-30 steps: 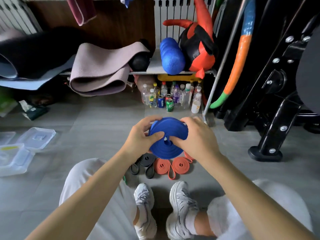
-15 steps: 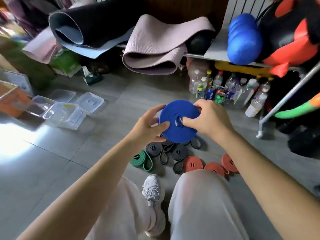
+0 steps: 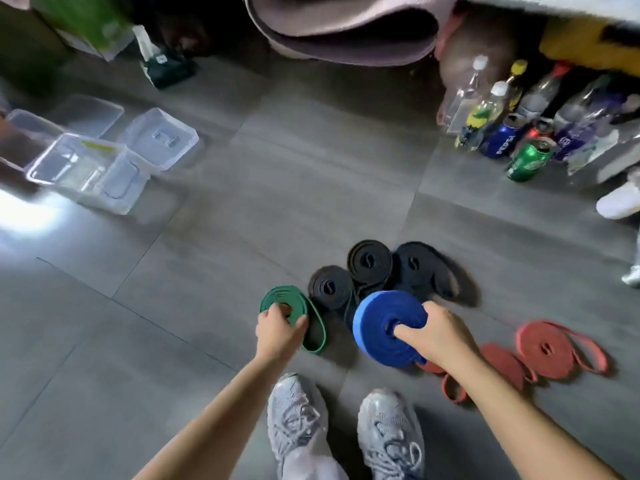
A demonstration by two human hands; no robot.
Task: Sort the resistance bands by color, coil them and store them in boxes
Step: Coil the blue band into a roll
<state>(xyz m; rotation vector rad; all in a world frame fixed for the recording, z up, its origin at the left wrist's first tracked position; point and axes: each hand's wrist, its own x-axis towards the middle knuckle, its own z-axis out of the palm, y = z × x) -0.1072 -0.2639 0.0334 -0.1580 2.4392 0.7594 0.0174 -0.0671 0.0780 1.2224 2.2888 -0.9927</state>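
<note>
The right hand (image 3: pixel 440 336) grips the blue coiled band (image 3: pixel 377 327), with the thumb pushed into its centre hole and the fingers curled round its rim. The coil is held on edge above the floor. Just beside it, the left hand (image 3: pixel 278 332) pinches the near edge of the green coiled band (image 3: pixel 289 297), whose loose loop trails under the wrist. Whether that coil is off the floor cannot be told. Between and just beyond the two grips lie three black coiled bands (image 3: pixel 369 261). Right of the blue coil, two red coiled bands (image 3: pixel 549 348) lie flat. Far out past the left hand stand clear plastic boxes (image 3: pixel 86 171).
</note>
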